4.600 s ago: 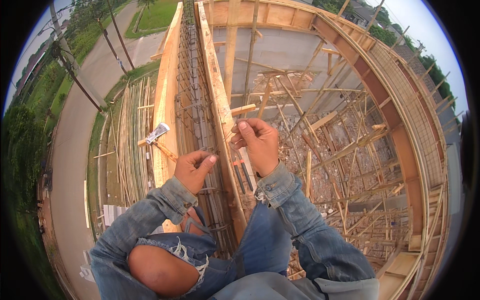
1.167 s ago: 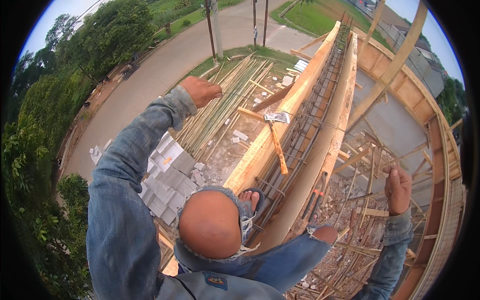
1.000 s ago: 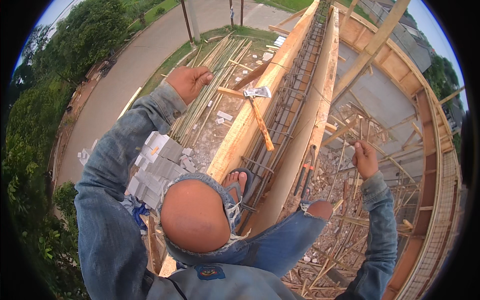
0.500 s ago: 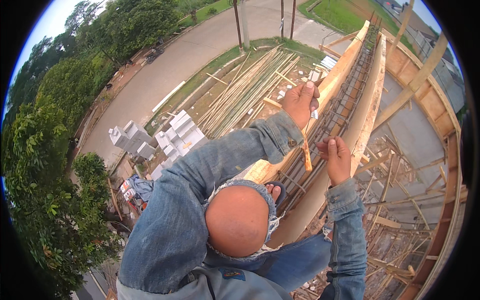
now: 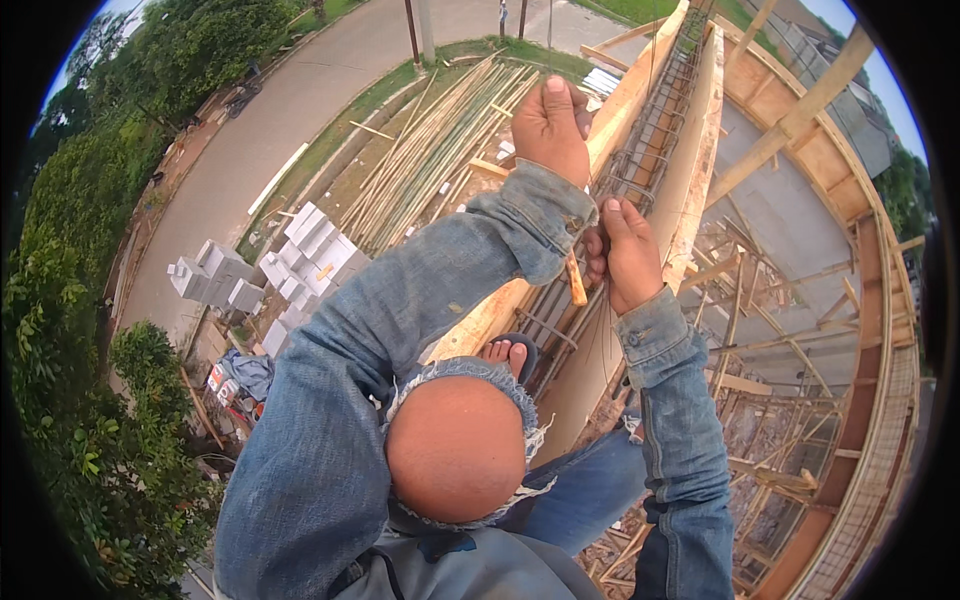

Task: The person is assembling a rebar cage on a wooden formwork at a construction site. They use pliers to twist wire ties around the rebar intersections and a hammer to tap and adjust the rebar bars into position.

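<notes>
My left hand is raised over the formwork, thumb and fingers pinched. From its fingertips a thin dark line, wire or string, runs upward. Lower and to the right, my right hand is closed with the fingers curled; what they grip is hidden, though fine strands hang below it. Between my left cuff and right hand shows the end of an orange-brown wooden stick, its upper part hidden. Under both hands a rebar cage lies between two upright formwork boards.
My sandalled foot rests by the left board, beside my bent knee. Far below on the left are white blocks, bamboo poles and a road. On the right, timber props and a curved form stand over a drop.
My left hand has moved up and left; my right hand has risen toward it and closed further. The view has shifted, and the wooden stick now shows lower at my left cuff.
</notes>
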A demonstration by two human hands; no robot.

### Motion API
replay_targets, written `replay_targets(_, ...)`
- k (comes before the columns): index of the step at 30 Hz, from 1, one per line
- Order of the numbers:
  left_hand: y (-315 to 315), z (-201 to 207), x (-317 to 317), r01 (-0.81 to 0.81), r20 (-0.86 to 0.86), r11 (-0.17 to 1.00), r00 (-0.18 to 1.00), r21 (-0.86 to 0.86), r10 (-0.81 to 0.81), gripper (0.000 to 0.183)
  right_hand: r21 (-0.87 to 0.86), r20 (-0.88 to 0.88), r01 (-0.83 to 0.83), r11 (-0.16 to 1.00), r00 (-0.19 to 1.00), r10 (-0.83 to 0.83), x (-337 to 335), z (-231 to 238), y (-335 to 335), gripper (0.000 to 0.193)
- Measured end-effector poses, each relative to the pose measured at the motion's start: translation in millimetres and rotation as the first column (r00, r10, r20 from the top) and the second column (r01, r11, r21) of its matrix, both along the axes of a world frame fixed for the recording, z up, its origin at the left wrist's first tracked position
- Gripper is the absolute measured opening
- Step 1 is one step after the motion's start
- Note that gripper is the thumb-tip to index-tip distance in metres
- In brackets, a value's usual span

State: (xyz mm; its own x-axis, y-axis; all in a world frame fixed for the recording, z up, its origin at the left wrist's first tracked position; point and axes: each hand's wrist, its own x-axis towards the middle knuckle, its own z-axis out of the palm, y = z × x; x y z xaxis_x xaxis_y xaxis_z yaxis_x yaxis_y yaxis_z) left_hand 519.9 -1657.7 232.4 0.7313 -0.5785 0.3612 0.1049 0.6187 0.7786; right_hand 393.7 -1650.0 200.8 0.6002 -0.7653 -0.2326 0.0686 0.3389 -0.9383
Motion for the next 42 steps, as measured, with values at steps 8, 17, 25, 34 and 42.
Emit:
replay_targets(8,42,-119,52,0.418,-0.093,0.737,0.893,0.531,-0.440,0.033,-0.351,-0.545,-0.360,0.864,0.829,0.124,-47,-78,33,0.029)
replay_targets(17,70,-265,84,0.111,0.072,0.315,0.853,0.943,-0.516,0.047,0.648,-0.267,-0.157,0.745,0.870,0.415,-70,-151,83,0.026)
replay_targets(25,58,-234,68,-0.418,0.359,0.206,0.329,0.885,-0.873,0.053,0.794,-0.087,-0.127,0.594,0.944,0.319,-103,-151,111,0.025)
replay_targets(34,41,-220,53,-0.489,0.297,0.092,0.360,0.867,-0.885,0.050,0.514,-0.200,-0.042,0.857,0.965,0.167,-117,-140,129,0.028)
replay_targets(42,21,-215,68,-0.448,0.599,0.413,0.449,0.793,-0.663,0.038,0.658,-0.174,-0.037,0.752,0.964,0.200,-96,-167,103,0.025)
